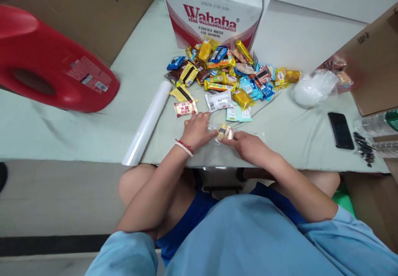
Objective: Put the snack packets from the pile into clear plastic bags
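Close to the table's front edge, my right hand [251, 145] has its thumb and fingers closed on small snack packets [222, 132], one with a yellow and dark wrapper, one pale. Thin clear plastic [214, 125], looking like a bag or film, lies around these packets. My left hand [196, 130] is at the left side of this plastic, its thumb reaching toward the packets and its fingers on the plastic's edge; some fingertips are hidden. Just beyond my hands lie a cream packet with red print [185, 108], a white packet [219, 101] and a pale green packet [239, 113].
A heap of wrapped snacks [221, 75] sits against a Wahaha carton [214, 16]. Left of my hands lies a white roll [148, 122], with a big red jug [93, 66] farther left. To the right are bunched clear plastic [314, 88], a black phone [340, 130] and clear bottles [377, 124].
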`<control>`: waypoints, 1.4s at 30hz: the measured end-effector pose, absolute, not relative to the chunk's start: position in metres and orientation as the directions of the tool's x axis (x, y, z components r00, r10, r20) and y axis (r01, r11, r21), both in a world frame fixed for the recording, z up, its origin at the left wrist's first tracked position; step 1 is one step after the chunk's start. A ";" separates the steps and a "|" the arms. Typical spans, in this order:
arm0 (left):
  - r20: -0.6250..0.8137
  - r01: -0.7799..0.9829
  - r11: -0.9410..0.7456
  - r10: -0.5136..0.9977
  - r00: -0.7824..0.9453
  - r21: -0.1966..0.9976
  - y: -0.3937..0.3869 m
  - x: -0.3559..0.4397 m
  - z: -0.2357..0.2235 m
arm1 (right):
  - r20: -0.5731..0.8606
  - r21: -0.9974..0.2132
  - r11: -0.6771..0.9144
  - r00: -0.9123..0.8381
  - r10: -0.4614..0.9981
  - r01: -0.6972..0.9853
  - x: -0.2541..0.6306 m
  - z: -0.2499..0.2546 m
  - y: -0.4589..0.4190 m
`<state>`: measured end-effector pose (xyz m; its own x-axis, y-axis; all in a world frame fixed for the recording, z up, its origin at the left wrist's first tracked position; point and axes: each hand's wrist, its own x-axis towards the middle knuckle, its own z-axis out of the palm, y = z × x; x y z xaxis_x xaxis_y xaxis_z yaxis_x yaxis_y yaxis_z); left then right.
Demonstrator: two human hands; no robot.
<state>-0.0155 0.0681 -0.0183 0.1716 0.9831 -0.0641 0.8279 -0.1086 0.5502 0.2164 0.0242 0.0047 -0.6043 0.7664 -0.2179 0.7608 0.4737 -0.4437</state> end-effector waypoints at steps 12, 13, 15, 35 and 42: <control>-0.054 0.212 -0.001 0.965 0.256 0.977 0.028 0.028 -0.011 | -0.087 -0.706 0.464 -0.715 0.694 0.536 0.214 0.004 0.031; 0.004 0.273 -0.085 0.958 0.285 0.958 0.028 0.030 -0.015 | -0.088 -0.712 0.459 -0.715 0.694 0.532 0.217 0.007 0.029; 0.134 0.413 -0.292 0.919 0.371 0.863 0.026 0.032 -0.022 | -0.096 -0.716 0.467 -0.736 0.670 0.518 0.229 0.013 0.026; 0.273 0.776 -0.554 0.830 0.487 0.301 -0.006 0.048 -0.035 | -0.048 -0.628 0.183 -0.272 0.961 0.757 0.222 0.011 0.038; 0.374 0.582 -0.432 0.900 0.225 0.689 0.004 0.012 -0.035 | 0.030 -0.614 0.306 -0.365 0.930 0.728 0.191 -0.021 0.053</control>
<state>0.0119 0.0044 -0.0347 0.2252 0.8998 0.3736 0.5817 -0.4318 0.6893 0.1905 0.0527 -0.0209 -0.3655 0.9303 0.0304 0.7277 0.3059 -0.6139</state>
